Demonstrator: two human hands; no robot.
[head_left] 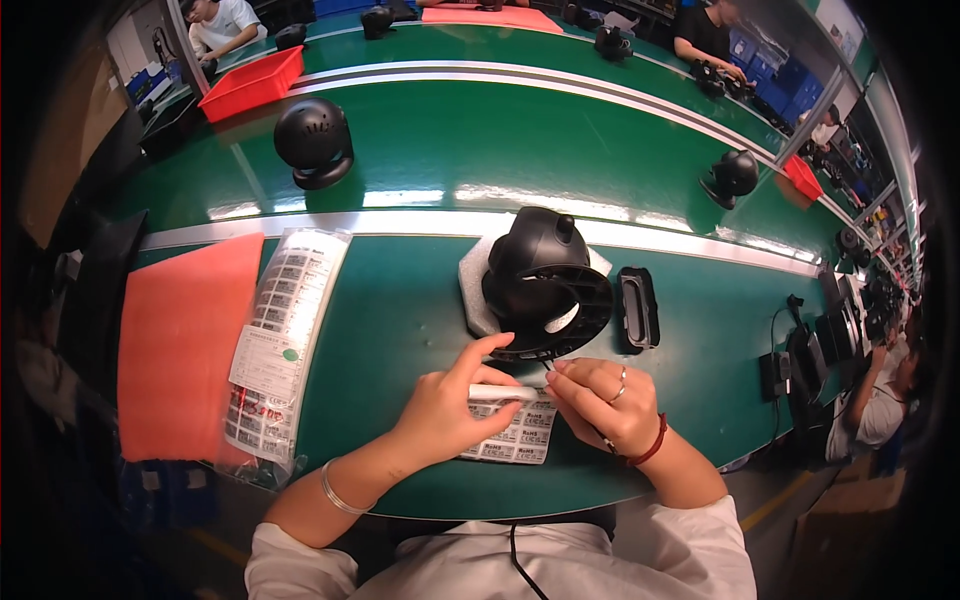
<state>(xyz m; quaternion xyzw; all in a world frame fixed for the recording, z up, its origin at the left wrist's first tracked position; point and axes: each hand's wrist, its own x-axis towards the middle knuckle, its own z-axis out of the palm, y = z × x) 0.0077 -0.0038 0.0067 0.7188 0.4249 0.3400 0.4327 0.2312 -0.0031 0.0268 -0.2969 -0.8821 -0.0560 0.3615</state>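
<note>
A black rounded device (535, 250) lies tilted on a pale foam piece (474, 285), its ring-shaped base turned toward me. My left hand (460, 400) closes around a white rod-like roll (490, 393) at the top of a label sheet (515, 440); whether the roll belongs to the sheet is unclear. Its index finger reaches up to the base's lower rim. Pinched in my right hand (605, 400) is a slim dark tool, apparently tweezers (548, 365), with its tip by the rim. Fingers hide most of the tool.
Left of me lie an orange-pink mat (185, 350) and a plastic-wrapped stack of label sheets (285, 340). A small black tray (637, 310) sits right of the device. Beyond the metal edge, similar black devices (314, 140) and a red bin (252, 84) stand on the green surface; people work farther off.
</note>
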